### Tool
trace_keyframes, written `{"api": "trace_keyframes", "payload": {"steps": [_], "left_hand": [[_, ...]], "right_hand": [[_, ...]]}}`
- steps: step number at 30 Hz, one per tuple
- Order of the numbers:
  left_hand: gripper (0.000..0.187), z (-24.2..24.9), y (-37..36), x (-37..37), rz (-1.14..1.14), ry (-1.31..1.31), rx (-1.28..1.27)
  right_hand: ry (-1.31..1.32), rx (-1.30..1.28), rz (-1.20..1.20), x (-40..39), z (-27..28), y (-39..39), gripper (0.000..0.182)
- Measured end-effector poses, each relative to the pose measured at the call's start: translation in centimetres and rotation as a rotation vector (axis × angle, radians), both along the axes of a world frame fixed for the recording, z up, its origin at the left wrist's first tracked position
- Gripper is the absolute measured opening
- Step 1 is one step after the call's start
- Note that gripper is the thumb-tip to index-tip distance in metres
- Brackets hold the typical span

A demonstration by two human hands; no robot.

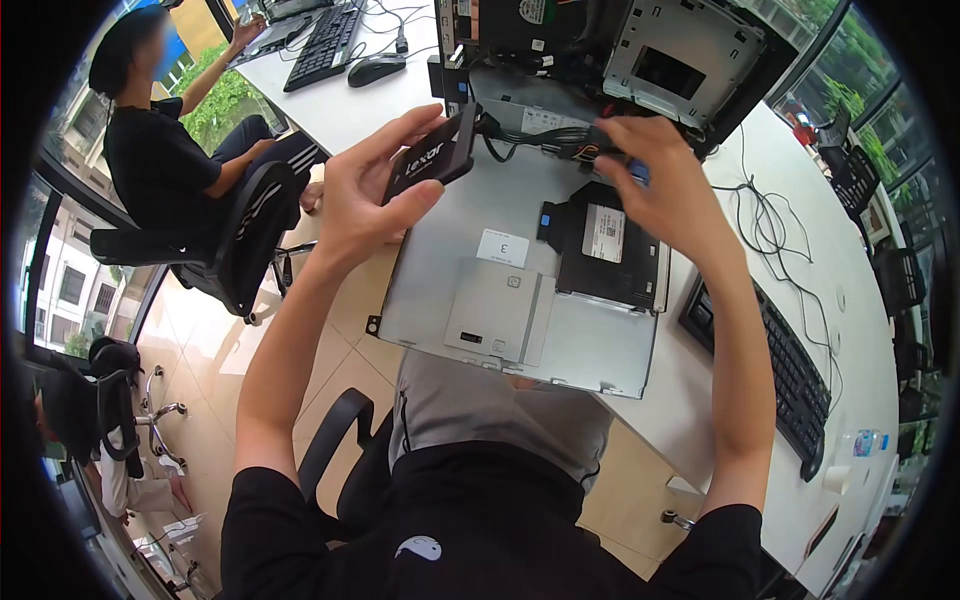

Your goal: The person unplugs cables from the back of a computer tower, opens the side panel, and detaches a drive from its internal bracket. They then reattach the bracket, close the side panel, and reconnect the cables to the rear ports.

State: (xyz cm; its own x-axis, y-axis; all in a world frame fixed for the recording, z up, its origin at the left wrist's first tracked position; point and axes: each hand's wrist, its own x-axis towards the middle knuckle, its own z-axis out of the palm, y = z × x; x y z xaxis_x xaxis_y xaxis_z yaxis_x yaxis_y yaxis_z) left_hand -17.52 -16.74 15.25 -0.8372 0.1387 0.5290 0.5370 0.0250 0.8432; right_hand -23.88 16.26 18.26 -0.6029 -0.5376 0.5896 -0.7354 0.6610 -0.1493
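Observation:
My left hand (375, 185) grips a black Lexar solid-state drive (432, 160) by its edges, label turned up toward me. Dark cables (550, 138) run from beside the drive's far end across to my right hand (665, 185), whose thumb and fingers are closed around the bundle. Both hands are over a grey metal computer panel (420, 290), tilted out from the opened computer case (535, 65). Mounted on that panel is a black optical drive (605, 245) with a white label, to the right below the cables.
A keyboard (765, 370) and loose cables (770, 220) lie on the white table (850, 310) at right. Farther along are a water bottle (868, 442) and a cup (838, 480). Another keyboard (325, 45) and a mouse (377, 69) are at upper left, near a seated person (165, 160).

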Motion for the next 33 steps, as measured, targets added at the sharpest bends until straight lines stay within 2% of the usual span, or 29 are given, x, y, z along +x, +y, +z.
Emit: {"api": "trace_keyframes", "payload": {"steps": [2,6,9,11,17,21,33], "left_hand": [[0.093,-0.2,0.1,-0.2,0.0,-0.004,-0.003],[0.089,0.2,0.6,-0.2,-0.02,-0.075,-0.063],[0.072,0.3,1.3,-0.7,-0.026,-0.065,-0.064],[0.072,0.0,1.7,-1.3,-0.027,-0.044,-0.076],[0.078,-0.3,3.1,-2.9,-0.003,-0.003,-0.18],[0.077,-0.6,3.8,-4.2,0.039,0.074,-0.323],[0.075,-0.8,6.0,-5.3,0.071,0.132,-0.459]], "right_hand": [[-0.006,0.127,-0.041,-0.2,-1.2,-0.3,0.039],[-0.094,0.14,-0.059,-0.4,-1.3,-0.4,0.036],[-0.261,0.081,-0.052,-0.4,0.2,-0.1,0.03],[-0.337,0.027,-0.008,-0.5,0.8,0.6,0.026],[-0.457,-0.088,0.06,-0.5,2.3,2.6,0.032],[-0.421,-0.137,0.107,-0.7,2.2,2.6,0.033],[-0.28,-0.158,0.155,-0.6,0.6,0.8,0.032]]}}
